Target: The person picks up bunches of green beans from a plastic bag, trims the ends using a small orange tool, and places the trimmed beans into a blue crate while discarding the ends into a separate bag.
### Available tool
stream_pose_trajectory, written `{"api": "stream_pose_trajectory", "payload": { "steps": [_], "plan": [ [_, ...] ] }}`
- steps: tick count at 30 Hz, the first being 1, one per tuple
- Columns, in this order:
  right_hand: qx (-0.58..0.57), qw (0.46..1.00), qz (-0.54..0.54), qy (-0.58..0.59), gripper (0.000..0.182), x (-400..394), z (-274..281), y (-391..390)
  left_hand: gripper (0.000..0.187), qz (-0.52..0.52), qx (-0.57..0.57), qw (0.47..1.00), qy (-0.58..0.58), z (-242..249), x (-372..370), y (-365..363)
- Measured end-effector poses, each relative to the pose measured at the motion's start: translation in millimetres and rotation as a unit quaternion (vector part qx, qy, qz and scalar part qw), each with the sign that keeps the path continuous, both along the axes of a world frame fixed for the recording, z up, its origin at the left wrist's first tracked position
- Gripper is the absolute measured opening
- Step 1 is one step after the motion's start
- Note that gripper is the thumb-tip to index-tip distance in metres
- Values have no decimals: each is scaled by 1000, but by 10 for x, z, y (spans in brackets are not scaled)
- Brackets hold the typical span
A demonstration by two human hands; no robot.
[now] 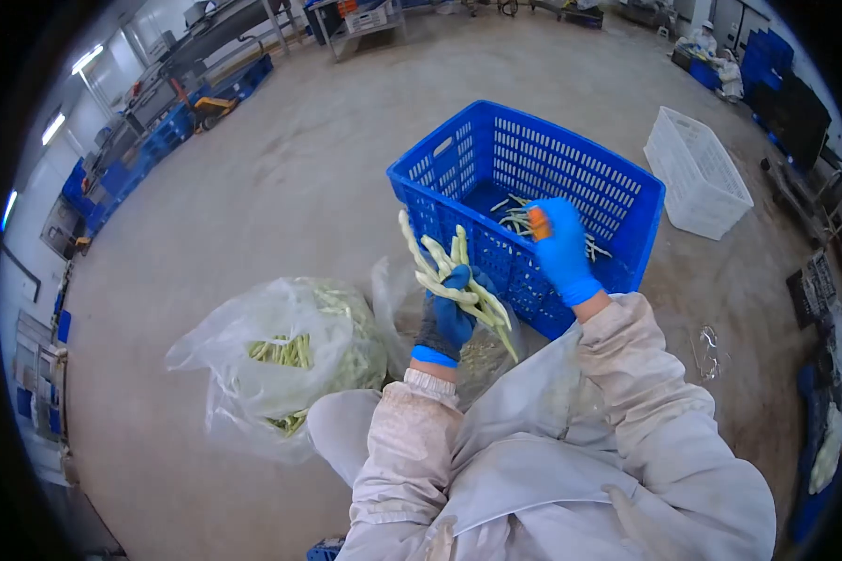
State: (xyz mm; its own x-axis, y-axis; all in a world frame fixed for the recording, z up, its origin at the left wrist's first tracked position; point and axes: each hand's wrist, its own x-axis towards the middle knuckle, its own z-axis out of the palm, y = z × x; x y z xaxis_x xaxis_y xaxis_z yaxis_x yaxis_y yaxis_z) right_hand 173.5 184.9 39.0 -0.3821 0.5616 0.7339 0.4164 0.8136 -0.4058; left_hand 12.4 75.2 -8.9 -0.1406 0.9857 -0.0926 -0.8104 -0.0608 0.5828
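Observation:
My left hand (449, 313), in a blue and dark glove, is closed around a bunch of long pale green bean pods (427, 257) that fan out above and below the fingers. My right hand (563, 248), in a blue glove, is closed on a small orange object (539, 222), perhaps a tool handle; the rest of it is hidden. That hand is over the near side of a blue slatted crate (533, 131). Inside the crate lie thin bean pieces (515, 217), partly covered by my right hand.
Left of my knees, a clear plastic bag (225, 332) holds more green beans (285, 352). Another clear bag (482, 360) lies below my left hand. A white crate (697, 178) stands behind the blue one at right. Two people in white (702, 39) are far back right.

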Motion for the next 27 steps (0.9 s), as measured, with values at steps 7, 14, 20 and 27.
{"api": "stream_pose_trajectory", "payload": {
  "steps": [7, 14, 20, 27],
  "plan": [
    [-265, 953, 58, -134, 31, 233, -511, -239, 10, 67, 49, 971, -223, -232, -248, 106],
    [-532, 820, 208, 42, 27, -195, -383, -862, 12, 180, 34, 961, -207, -591, -365, 259],
    [-660, 668, 194, 283, 34, -458, -442, -790, 19, 182, 3, 965, -189, -271, -185, 119],
    [-438, 870, 185, 130, 24, -495, -468, -803, 23, 162, 42, 974, -153, -356, -210, 140]
  ]
}}
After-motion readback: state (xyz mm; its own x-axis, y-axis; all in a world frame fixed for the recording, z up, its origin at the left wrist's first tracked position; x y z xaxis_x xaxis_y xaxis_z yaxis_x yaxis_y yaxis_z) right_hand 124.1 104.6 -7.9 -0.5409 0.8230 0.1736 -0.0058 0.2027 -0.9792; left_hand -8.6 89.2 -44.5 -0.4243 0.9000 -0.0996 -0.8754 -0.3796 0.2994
